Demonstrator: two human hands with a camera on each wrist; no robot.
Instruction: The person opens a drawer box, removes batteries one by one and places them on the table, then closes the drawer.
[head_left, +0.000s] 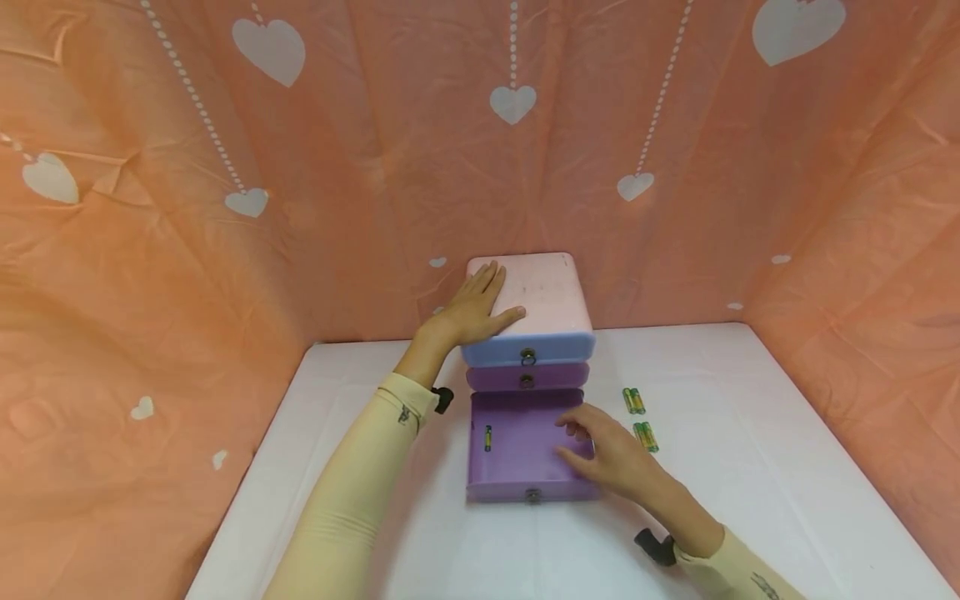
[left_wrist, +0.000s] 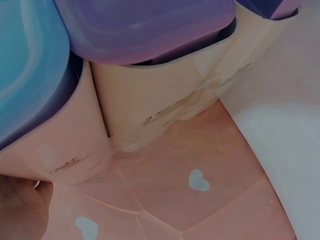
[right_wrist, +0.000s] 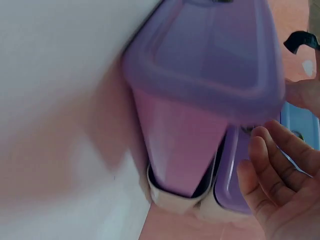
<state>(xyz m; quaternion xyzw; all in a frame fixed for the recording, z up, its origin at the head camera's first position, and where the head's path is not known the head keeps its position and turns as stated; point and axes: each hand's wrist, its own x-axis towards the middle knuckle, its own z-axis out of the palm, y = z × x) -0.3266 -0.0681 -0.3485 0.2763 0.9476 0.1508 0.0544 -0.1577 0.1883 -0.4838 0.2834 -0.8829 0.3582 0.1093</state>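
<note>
A small drawer unit with a pink top (head_left: 543,292) stands at the back of the table. My left hand (head_left: 472,312) rests on that top with its fingers spread. Below the blue drawer (head_left: 495,352) and the middle purple drawer (head_left: 487,380), the bottom purple drawer (head_left: 517,467) is pulled far out. One green and yellow battery (head_left: 487,438) lies inside it, towards the left. Over the right side of this drawer hovers my right hand (head_left: 618,458), its fingers loosely bent with nothing between them. In the right wrist view, the fingers (right_wrist: 270,175) are beside the drawer's wall.
Two pairs of similar batteries, a farther pair (head_left: 633,401) and a nearer pair (head_left: 646,437), lie on the white tablecloth (head_left: 720,467) right of the drawers. An orange curtain (head_left: 390,208) with white hearts encloses the back and sides.
</note>
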